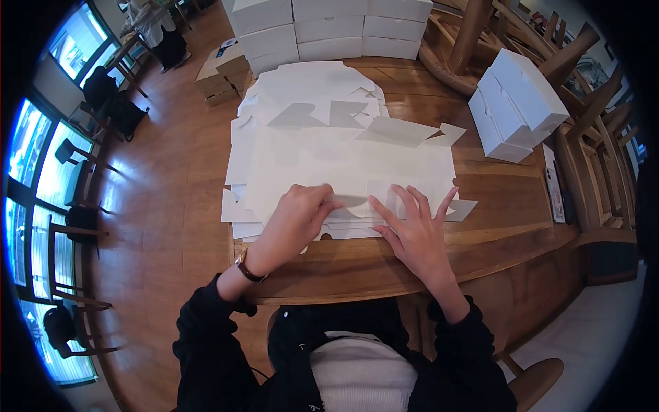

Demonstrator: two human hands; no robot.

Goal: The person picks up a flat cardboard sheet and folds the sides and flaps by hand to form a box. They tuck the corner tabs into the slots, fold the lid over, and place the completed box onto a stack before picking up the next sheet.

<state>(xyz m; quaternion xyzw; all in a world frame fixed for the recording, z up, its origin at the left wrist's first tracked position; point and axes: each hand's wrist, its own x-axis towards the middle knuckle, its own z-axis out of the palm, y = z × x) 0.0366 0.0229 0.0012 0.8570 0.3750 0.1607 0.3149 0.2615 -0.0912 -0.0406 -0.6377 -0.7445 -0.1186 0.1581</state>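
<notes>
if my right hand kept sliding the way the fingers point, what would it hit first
Likely the raised flap of the flat cardboard sheet that the right hand presses; the stacked white boxes lie farther on. Depth is unclear.

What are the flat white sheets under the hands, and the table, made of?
Flat sheets: likely thin white cardboard, matte; die-cut flaps and crease lines show, and they lie stacked flat. The left hand pinches a flap, the right hand presses flat on top. Table: looks like wood, warm brown with visible grain and a slight sheen.
</notes>
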